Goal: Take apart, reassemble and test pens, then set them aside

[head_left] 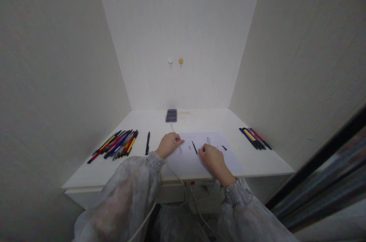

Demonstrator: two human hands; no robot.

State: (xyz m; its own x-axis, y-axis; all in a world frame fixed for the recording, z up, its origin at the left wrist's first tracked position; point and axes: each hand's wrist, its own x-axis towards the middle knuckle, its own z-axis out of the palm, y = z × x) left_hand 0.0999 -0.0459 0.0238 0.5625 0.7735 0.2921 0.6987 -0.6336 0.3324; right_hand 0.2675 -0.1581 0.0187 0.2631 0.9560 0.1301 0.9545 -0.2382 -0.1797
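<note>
A white sheet of paper point(228, 160) lies on the white desk point(94, 173) in front of me. Small pen parts are spread on the sheet: a thin black refill point(195, 147), a short black piece point(224, 148) and pale grey pieces point(208, 140). My left hand point(168, 144) rests curled at the sheet's left edge, fingers pinched together; whether anything is in them is hidden. My right hand point(213, 159) lies on the sheet just right of the black refill, fingers bent down onto the paper. A single black pen point(147, 143) lies left of my left hand.
A pile of several black, red, yellow and blue pens point(117, 144) lies at the desk's left. A smaller bundle of pens point(255, 138) sits at the right. A small dark device point(171, 115) with a cable stands at the back. Walls enclose three sides.
</note>
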